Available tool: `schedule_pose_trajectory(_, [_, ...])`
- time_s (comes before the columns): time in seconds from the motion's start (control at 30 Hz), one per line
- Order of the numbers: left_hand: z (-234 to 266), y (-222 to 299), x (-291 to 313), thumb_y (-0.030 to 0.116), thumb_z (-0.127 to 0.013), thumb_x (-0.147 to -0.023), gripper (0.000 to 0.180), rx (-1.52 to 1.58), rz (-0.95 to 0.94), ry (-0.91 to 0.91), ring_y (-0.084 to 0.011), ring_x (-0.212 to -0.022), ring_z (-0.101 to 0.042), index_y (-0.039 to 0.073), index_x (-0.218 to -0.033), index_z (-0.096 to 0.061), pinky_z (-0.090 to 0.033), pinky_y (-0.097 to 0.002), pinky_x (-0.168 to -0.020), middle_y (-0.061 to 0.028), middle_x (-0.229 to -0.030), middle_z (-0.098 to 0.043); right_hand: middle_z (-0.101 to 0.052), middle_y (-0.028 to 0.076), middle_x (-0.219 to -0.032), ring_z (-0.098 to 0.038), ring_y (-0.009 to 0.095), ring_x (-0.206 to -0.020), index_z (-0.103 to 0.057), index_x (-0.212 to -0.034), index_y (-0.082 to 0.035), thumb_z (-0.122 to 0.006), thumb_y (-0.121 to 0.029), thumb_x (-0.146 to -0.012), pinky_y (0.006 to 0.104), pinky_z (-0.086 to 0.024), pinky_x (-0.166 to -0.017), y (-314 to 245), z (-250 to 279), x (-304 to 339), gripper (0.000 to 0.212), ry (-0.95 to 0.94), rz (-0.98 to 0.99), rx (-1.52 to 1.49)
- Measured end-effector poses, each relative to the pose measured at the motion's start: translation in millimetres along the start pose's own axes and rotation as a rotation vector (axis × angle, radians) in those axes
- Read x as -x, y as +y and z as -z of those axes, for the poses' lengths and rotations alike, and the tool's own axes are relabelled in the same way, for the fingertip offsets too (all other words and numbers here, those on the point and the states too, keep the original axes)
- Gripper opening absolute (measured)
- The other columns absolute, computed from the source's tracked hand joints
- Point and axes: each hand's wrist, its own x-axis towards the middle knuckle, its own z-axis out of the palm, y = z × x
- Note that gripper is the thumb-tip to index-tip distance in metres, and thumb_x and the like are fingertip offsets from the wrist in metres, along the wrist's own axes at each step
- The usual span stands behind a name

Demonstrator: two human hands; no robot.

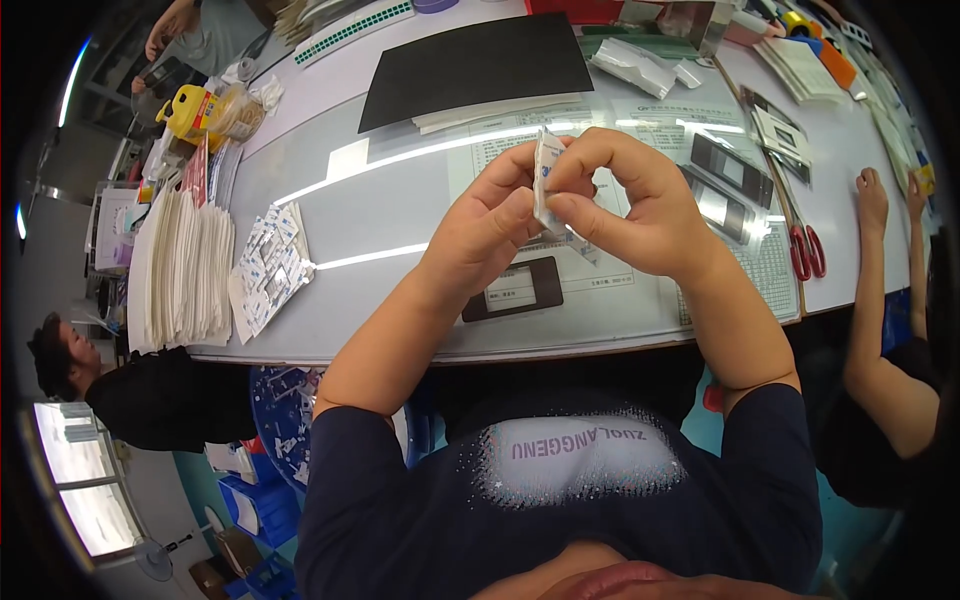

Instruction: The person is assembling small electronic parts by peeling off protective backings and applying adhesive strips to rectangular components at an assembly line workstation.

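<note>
Between both hands, above the glass-topped table, is a thin white sheet with blue print (545, 165), seen nearly edge-on. My left hand (490, 215) pinches it from the left side, thumb toward me. The thumb and forefinger of my right hand (635, 205) meet at its right edge. A dark flat frame with a rectangular window (549, 285) lies on the table below my hands. Close by, a small clear piece with faint marks (582, 246) shows under my right thumb; I cannot tell whether it hangs from the sheet.
At the left lie a blue-printed white sheet pile (270, 265) and a tall stack of white sheets (180, 270). A black sheet (475, 70) covers papers at the back. Framed panels (730, 170) and red scissors (806, 252) lie right. Co-workers sit on both sides.
</note>
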Motion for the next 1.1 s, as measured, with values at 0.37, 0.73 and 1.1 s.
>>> schedule_pose_trajectory(0.37, [-6,7,3,0.025,-0.057,-0.105,0.05,0.033,0.042,0.045,-0.0211,-0.128,-0.058,0.001,-0.148,-0.047,-0.046,-0.0378,-0.11,-0.0115,-0.135,-0.061,-0.059,0.006,-0.103,-0.063,0.013,-0.083,-0.072,-0.12,-0.003,-0.076,0.0,-0.089,0.025,-0.053,-0.069,8,0,-2,0.032,0.148,0.137,0.309])
schedule_pose_trajectory(0.73, [-3,5,4,0.03,-0.049,-0.11,0.046,-0.106,0.024,0.03,-0.0181,-0.125,-0.058,-0.001,-0.144,-0.052,-0.045,-0.0351,-0.108,-0.0109,-0.134,-0.062,-0.057,0.007,-0.105,-0.062,0.011,-0.084,-0.072,-0.107,0.0,-0.073,0.006,-0.089,0.0228,-0.057,-0.062,8,-2,-1,0.019,0.131,0.108,0.279])
schedule_pose_trajectory(1.1, [-5,7,1,0.037,-0.044,-0.111,0.057,0.018,0.02,0.084,-0.0206,-0.123,-0.06,0.005,-0.157,-0.034,-0.054,-0.0373,-0.102,-0.0114,-0.137,-0.057,-0.068,0.004,-0.099,-0.063,0.023,-0.09,-0.07,-0.099,-0.012,-0.089,-0.013,-0.074,0.0356,-0.047,-0.083,4,-8,-2,0.031,0.004,0.328,0.688])
